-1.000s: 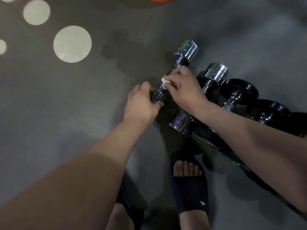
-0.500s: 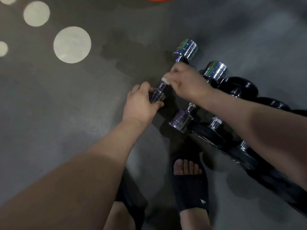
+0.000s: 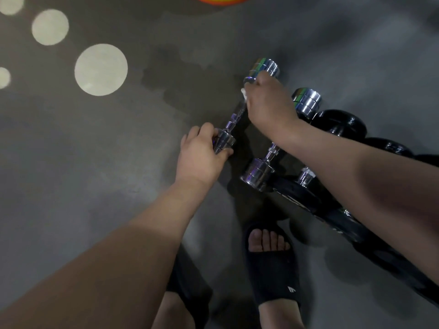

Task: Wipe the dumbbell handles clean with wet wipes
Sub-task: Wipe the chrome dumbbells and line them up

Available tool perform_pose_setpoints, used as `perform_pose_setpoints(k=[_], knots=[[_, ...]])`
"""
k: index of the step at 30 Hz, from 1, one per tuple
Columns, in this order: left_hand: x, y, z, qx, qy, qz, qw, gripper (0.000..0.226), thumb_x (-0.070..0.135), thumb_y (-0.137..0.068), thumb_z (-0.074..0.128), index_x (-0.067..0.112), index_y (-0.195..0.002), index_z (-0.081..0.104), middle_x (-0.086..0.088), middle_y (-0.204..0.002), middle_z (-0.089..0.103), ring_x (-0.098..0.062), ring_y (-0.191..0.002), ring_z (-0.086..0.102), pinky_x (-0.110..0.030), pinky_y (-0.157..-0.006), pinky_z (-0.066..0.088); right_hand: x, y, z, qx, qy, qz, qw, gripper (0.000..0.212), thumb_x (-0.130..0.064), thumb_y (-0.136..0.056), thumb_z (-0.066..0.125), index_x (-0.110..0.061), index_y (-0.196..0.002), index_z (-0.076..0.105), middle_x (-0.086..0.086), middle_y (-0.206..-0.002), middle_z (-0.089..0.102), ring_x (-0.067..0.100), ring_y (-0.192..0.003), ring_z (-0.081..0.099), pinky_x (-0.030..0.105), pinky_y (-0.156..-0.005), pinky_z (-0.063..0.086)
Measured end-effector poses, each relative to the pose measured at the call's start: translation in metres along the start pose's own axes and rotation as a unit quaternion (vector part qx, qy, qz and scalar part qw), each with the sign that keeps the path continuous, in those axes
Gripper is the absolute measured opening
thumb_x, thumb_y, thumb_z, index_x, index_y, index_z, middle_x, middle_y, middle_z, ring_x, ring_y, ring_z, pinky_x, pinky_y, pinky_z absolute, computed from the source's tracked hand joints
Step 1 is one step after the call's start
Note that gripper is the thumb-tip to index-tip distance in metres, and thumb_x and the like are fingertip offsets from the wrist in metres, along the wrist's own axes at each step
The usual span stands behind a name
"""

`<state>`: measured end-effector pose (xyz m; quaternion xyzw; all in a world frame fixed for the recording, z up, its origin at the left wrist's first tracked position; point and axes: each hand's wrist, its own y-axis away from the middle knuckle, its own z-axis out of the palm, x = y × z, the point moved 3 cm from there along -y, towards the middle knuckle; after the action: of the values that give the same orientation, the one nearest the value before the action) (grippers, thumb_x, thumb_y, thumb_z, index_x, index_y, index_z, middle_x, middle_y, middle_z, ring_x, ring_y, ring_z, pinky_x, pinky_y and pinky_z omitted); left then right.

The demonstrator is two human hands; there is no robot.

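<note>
Chrome dumbbell point(image 3: 234, 118): left hand point(image 3: 203, 160) is gripping its near head; right hand point(image 3: 270, 104) is apparently clenching white wipe point(image 3: 244, 93) around handle's far end.

The right hand point(image 3: 270, 108) has slid the wipe point(image 3: 244, 93) up the handle point(image 3: 238, 114) to its far end.

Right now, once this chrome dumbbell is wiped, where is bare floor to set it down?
Bare floor lies left of the left hand, between the pale round spots and the left forearm; another lies beyond the held dumbbell, toward the orange object. Crowded on the right: second chrome dumbbell, black dumbbells, the right hand with the wipe, the sandalled foot below.
</note>
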<state>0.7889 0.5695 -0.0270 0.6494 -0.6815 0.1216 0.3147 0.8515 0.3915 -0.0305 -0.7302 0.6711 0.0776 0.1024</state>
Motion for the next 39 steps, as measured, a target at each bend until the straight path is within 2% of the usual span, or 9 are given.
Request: perform_pose_setpoints(k=[3,6,11,14,19,26,32,37,39], knots=[[0.002,0.002,0.000,0.027,-0.001,0.027,0.999,0.017,0.027,-0.088,0.069,0.015,-0.099,0.063,-0.007,-0.097,0.058,-0.034,-0.092,0.055,-0.039,-0.084,0.047,0.004,0.004,0.001,0.002,0.005,-0.002,1.000,0.013,-0.004,-0.096,0.050,0.006,-0.094,0.058,0.023,-0.100,0.054,0.037,-0.084,0.056,0.035,-0.063,0.031],[-0.001,-0.002,-0.001,0.008,0.029,0.020,0.999,0.008,0.015,-0.087,0.068,0.016,-0.095,0.067,0.001,-0.094,0.055,-0.028,-0.091,0.058,-0.030,-0.083,0.045,0.011,0.009,0.005,0.007,-0.030,0.027,0.999,0.022,-0.011,-0.099,0.051,0.005,-0.092,0.065,0.019,-0.095,0.054,0.033,-0.077,0.054,0.032,-0.066,0.038],[-0.005,-0.008,0.005,-0.075,0.022,-0.046,0.996,0.046,0.031,-0.082,0.079,0.016,-0.123,0.065,-0.010,-0.116,0.060,-0.029,-0.108,0.059,-0.036,-0.099,0.047,-0.005,0.042,0.002,-0.071,-0.114,-0.068,0.989,0.028,-0.024,-0.096,0.049,-0.005,-0.092,0.070,0.013,-0.095,0.055,0.031,-0.078,0.056,0.036,-0.067,0.047],[-0.002,-0.005,0.011,-0.104,0.043,-0.070,0.991,0.046,0.035,-0.079,0.082,0.018,-0.118,0.065,-0.008,-0.113,0.065,-0.027,-0.103,0.062,-0.034,-0.093,0.049,0.000,0.045,0.000,-0.102,-0.100,-0.139,0.980,0.041,-0.034,-0.097,0.043,-0.005,-0.097,0.072,0.013,-0.092,0.056,0.033,-0.076,0.057,0.041,-0.065,0.051],[0.006,0.005,0.014,-0.109,0.078,-0.078,0.988,0.040,0.032,-0.077,0.083,0.020,-0.109,0.062,-0.002,-0.104,0.067,-0.023,-0.093,0.063,-0.034,-0.086,0.052,0.025,0.029,-0.007,-0.042,-0.061,-0.006,0.997,0.025,-0.010,-0.098,0.057,0.001,-0.077,0.064,0.011,-0.087,0.045,0.032,-0.074,0.055,0.033,-0.065,0.043],[0.011,0.002,0.014,-0.098,0.088,-0.079,0.988,0.030,0.033,-0.086,0.075,0.020,-0.107,0.057,0.001,-0.101,0.067,-0.020,-0.094,0.062,-0.028,-0.084,0.048,0.005,0.061,-0.005,-0.108,-0.150,-0.124,0.975,0.019,-0.019,-0.096,0.061,-0.010,-0.105,0.077,0.010,-0.092,0.059,0.027,-0.079,0.060,0.035,-0.070,0.051],[0.011,-0.004,0.022,-0.156,0.062,-0.071,0.983,0.061,0.040,-0.088,0.070,0.025,-0.143,0.049,-0.004,-0.127,0.063,-0.022,-0.115,0.060,-0.029,-0.102,0.045,0.029,0.036,-0.005,-0.032,-0.076,0.016,0.996,0.024,-0.015,-0.099,0.054,0.001,-0.096,0.071,0.017,-0.093,0.053,0.034,-0.079,0.058,0.040,-0.070,0.050],[0.012,-0.004,0.019,-0.147,0.083,-0.087,0.982,0.055,0.038,-0.086,0.071,0.024,-0.137,0.055,0.001,-0.118,0.068,-0.020,-0.108,0.064,-0.031,-0.097,0.049,0.006,0.058,-0.005,-0.096,-0.103,-0.138,0.980,0.036,-0.029,-0.099,0.045,-0.004,-0.094,0.070,0.011,-0.088,0.052,0.028,-0.074,0.053,0.037,-0.062,0.046],[0.013,-0.004,0.018,-0.141,0.090,-0.089,0.982,0.055,0.038,-0.086,0.072,0.024,-0.136,0.055,0.004,-0.115,0.069,-0.018,-0.106,0.064,-0.030,-0.096,0.049,0.016,0.042,-0.009,-0.086,-0.062,-0.124,0.987,0.036,-0.029,-0.098,0.044,-0.003,-0.092,0.069,0.014,-0.089,0.052,0.032,-0.076,0.054,0.036,-0.061,0.043]])
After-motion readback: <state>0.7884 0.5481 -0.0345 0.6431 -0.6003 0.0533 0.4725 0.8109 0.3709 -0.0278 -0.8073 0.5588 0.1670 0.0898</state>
